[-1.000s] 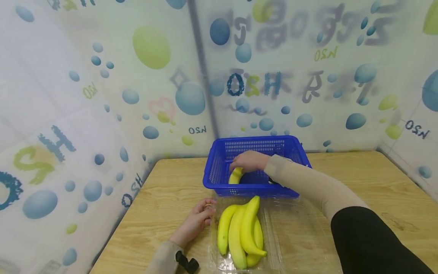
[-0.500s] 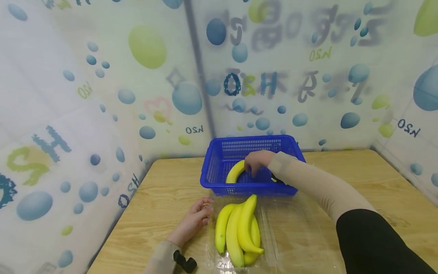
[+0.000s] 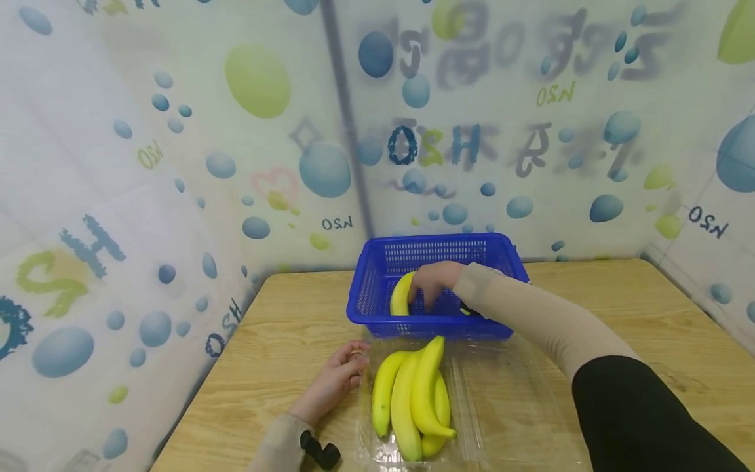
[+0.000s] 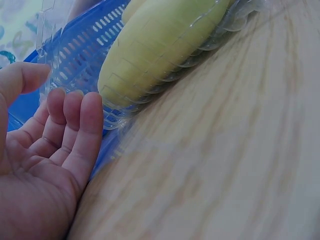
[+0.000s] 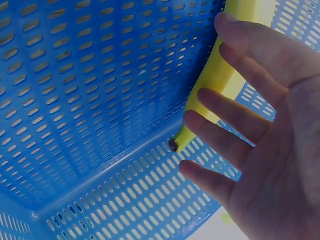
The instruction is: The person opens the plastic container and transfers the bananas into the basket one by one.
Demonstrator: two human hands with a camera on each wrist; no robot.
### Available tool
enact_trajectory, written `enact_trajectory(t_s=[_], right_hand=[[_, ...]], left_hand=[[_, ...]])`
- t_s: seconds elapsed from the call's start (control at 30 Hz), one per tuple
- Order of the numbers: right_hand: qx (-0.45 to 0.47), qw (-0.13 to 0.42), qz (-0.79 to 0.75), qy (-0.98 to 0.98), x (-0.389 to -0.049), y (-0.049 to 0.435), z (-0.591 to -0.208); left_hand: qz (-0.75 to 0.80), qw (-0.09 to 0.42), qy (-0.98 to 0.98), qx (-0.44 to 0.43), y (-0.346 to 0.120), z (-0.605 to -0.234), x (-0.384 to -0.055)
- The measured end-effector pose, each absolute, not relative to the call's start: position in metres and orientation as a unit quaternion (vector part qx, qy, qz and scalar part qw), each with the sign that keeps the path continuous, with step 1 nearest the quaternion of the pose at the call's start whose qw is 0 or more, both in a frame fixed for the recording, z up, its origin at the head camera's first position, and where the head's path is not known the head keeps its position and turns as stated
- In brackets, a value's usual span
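Observation:
Inside the blue plastic basket [image 3: 430,320], a single yellow banana [image 3: 400,298] lies against the wall. My right hand [image 3: 435,282] reaches into the basket. In the right wrist view its spread, nearly straight fingers [image 5: 235,112] lie along the banana, with the thumb near its upper part. Closer to me, a clear plastic clamshell container [image 3: 507,406] lies open, with several bananas [image 3: 407,400] in its left half. Beside its left edge rests my left hand [image 3: 335,380], fingers loosely bent. The left wrist view has these fingertips [image 4: 90,107] at the container's clear wall, holding nothing.
The wooden table [image 3: 295,314] carries both containers, the basket right behind the clamshell. A patterned curtain [image 3: 283,216] encloses the back and left side. A black wrist device [image 3: 320,451] sits on my left wrist.
My right hand let go of the banana's upper end and drew right, then came back left against its side. The banana shifted slightly in the basket. The left hand stayed put.

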State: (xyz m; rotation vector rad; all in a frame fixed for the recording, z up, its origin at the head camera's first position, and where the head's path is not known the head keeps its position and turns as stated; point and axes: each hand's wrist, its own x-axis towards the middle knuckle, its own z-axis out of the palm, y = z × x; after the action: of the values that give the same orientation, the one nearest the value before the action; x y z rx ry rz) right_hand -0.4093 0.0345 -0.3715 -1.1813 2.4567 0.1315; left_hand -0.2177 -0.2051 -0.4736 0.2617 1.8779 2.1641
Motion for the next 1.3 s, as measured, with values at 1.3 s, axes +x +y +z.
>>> enact_trajectory(t_s=[1.3], right_hand=[[-0.487, 0.103, -0.011, 0.867, -0.402, 0.053, -0.325]], left_hand=[[0.746, 0.135, 0.645, 0.095, -0.204, -0.471, -0.217]])
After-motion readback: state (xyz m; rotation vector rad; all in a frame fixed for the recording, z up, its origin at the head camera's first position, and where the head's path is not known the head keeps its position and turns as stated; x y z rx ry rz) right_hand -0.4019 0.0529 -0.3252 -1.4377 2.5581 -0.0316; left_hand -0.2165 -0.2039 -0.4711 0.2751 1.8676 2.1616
